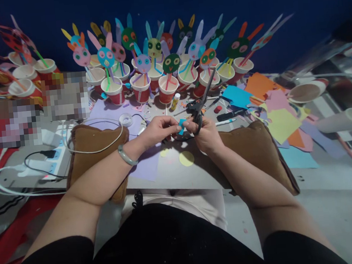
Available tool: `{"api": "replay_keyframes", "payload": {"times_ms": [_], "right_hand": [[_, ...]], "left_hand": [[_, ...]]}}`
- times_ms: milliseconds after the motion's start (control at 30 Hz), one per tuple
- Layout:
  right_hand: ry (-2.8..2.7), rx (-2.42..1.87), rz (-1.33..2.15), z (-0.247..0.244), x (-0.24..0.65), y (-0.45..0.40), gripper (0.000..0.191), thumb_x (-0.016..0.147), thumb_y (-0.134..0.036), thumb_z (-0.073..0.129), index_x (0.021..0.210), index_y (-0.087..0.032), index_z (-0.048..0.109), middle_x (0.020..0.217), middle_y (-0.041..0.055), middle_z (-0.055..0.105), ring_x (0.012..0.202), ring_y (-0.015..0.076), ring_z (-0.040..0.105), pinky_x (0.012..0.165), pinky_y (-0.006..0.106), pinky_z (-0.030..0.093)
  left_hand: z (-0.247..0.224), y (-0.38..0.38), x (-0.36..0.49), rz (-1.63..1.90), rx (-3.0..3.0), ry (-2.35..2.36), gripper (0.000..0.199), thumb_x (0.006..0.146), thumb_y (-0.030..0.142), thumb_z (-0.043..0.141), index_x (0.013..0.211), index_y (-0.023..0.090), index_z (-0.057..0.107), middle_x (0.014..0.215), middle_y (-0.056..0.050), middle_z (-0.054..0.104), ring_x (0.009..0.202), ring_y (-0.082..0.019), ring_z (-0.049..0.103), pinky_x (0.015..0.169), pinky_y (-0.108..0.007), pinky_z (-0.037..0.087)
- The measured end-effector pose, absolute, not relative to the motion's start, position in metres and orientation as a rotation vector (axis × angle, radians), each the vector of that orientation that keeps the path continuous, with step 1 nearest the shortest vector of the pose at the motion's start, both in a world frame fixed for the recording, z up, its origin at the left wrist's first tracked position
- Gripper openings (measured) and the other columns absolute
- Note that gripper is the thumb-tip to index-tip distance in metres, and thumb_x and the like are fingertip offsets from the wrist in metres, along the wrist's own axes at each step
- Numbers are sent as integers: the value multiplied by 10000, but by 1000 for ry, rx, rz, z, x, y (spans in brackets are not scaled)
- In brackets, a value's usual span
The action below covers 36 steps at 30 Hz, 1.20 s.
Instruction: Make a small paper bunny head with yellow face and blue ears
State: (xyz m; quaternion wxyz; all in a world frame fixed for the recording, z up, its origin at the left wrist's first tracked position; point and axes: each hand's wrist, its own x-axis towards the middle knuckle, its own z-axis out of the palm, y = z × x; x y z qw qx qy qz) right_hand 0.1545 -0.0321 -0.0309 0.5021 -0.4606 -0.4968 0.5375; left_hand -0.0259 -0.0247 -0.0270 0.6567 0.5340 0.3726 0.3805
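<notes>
Between the fingertips of both hands is a small piece of blue paper (182, 125). My left hand (160, 129) pinches it from the left, with a bracelet on that wrist. My right hand (205, 132) touches the paper with thumb and fingertip while also gripping black scissors (204, 94), whose blades point up and away. Below the hands, a yellow paper circle (186, 158) lies on the table, with a smaller yellow scrap (164, 152) nearby. A glue stick (175, 101) stands upright just beyond the hands.
Paper cups (168, 89) with rabbit-faced paper figures on straws line the back. Brown cushions (95, 156) lie under both forearms. Coloured paper sheets (282, 121) pile up at right, near a black marker (232, 114). A power strip (56, 160) with cables sits at left.
</notes>
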Motion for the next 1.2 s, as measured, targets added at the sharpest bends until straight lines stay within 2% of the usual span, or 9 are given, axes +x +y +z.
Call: {"api": "replay_keyframes", "payload": {"times_ms": [267, 533, 733, 967, 1200], "right_hand": [[-1254, -1117, 1320, -32, 152, -35, 384, 571, -448, 936, 640, -193, 658, 617, -45, 561, 597, 95, 436, 590, 265, 381], [-1321, -1135, 1347, -28, 152, -36, 404, 558, -463, 935, 632, -191, 646, 629, -35, 567, 599, 99, 441, 587, 272, 391], [-1247, -1122, 1329, -33, 154, -33, 420, 637, -522, 885, 636, -198, 617, 577, -55, 496, 553, 85, 401, 539, 259, 333], [-1288, -1124, 1314, -30, 153, -35, 425, 618, -506, 910, 643, -198, 617, 603, -56, 509, 571, 85, 398, 555, 262, 355], [-1174, -1112, 1286, -34, 153, -33, 371, 583, -451, 934, 704, -201, 688, 615, -61, 571, 557, 79, 446, 537, 239, 368]], "left_hand": [[-22, -24, -29, 945, 1077, 858, 316, 704, 384, 871, 728, 162, 647, 627, 29, 617, 534, -65, 564, 508, -189, 445], [-17, -20, -29, 1010, 949, 919, 303, 697, 338, 861, 720, 173, 608, 596, 43, 592, 560, -74, 583, 513, -185, 429], [-12, -18, -30, 1021, 904, 923, 323, 639, 328, 874, 709, 175, 598, 585, 52, 573, 550, -73, 585, 483, -180, 411], [-20, -20, -31, 1020, 1064, 885, 210, 736, 309, 783, 706, 175, 624, 607, 40, 601, 552, -65, 562, 530, -196, 441], [-27, -25, -27, 977, 1254, 888, 181, 741, 290, 768, 705, 148, 661, 578, 25, 608, 491, -66, 545, 465, -188, 389]]}}
